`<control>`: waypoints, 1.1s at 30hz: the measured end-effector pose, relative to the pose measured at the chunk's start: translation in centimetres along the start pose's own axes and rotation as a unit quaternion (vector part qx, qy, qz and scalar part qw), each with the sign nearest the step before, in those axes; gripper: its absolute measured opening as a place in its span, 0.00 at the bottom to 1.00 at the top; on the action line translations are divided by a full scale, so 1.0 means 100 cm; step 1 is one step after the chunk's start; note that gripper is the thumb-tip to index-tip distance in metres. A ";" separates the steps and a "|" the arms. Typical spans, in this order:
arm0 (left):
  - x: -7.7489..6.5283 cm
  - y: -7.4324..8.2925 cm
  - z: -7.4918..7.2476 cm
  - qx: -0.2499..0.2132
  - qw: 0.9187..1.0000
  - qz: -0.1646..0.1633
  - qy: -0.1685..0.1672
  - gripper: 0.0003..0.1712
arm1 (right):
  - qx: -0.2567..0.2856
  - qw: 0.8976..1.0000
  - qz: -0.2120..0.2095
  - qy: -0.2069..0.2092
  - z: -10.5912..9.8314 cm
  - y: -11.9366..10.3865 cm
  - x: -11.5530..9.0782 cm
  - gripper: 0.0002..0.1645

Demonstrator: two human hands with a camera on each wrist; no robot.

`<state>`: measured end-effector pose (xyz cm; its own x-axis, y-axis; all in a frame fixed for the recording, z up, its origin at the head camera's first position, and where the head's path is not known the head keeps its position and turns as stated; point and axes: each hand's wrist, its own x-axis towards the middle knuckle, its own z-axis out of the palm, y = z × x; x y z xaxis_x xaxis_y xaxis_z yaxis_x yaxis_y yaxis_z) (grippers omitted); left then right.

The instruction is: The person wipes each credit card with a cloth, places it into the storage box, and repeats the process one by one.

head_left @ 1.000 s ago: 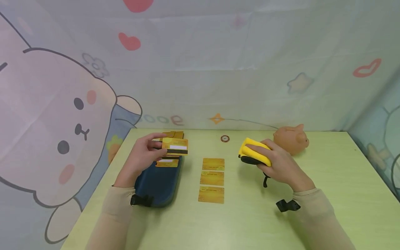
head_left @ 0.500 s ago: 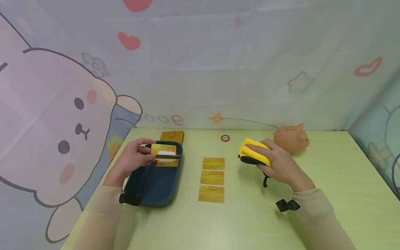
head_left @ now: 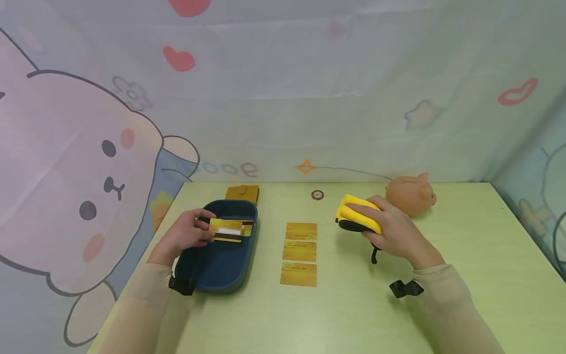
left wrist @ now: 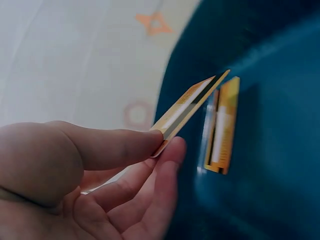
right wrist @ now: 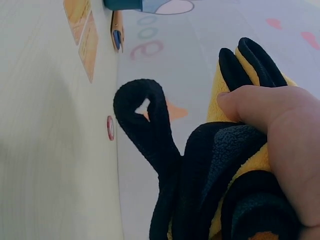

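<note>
My left hand (head_left: 183, 235) pinches a gold bank card (head_left: 225, 229) by its left edge, thumb on the striped side. That card hangs tilted over the dark blue tray (head_left: 221, 278), overlapping another gold card (left wrist: 225, 130) that lies inside it near the far end. In the head view, my right hand (head_left: 391, 228) grips a folded yellow cloth (head_left: 359, 214) above the table. Black edging and a black hanging loop (right wrist: 145, 110) stick out from the cloth in the right wrist view.
Three gold cards (head_left: 299, 250) lie in a column right of the tray. Behind the tray is a tan wallet (head_left: 242, 193). A round chip (head_left: 317, 195) lies at the back middle, and a piggy bank (head_left: 408, 195) stands beyond my right hand. A printed curtain (head_left: 283, 98) hangs behind the table.
My left hand has moved left and down with the card, bringing it lower over the tray. My right hand and the cloth have stayed in place.
</note>
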<state>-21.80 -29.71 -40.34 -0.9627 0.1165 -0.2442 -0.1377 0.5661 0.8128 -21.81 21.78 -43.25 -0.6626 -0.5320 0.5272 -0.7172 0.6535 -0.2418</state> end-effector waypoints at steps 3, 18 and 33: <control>0.005 -0.004 0.004 0.010 1.000 -0.013 -0.008 0.30 | 0.001 1.000 -0.001 0.001 0.000 0.000 0.000 0.42; 0.011 0.005 0.016 0.101 0.994 -0.045 -0.024 0.26 | 0.004 1.000 0.006 -0.005 -0.002 -0.003 0.001 0.43; 0.016 0.006 0.022 0.123 0.986 -0.101 -0.056 0.30 | 0.001 1.000 0.008 -0.010 -0.003 -0.002 0.000 0.43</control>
<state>-22.91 -27.38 -41.37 -0.8879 0.0620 -0.4559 -0.2501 0.7666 0.5914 -21.62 21.83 -42.98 -0.6786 -0.5320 0.5065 -0.7064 0.6618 -0.2512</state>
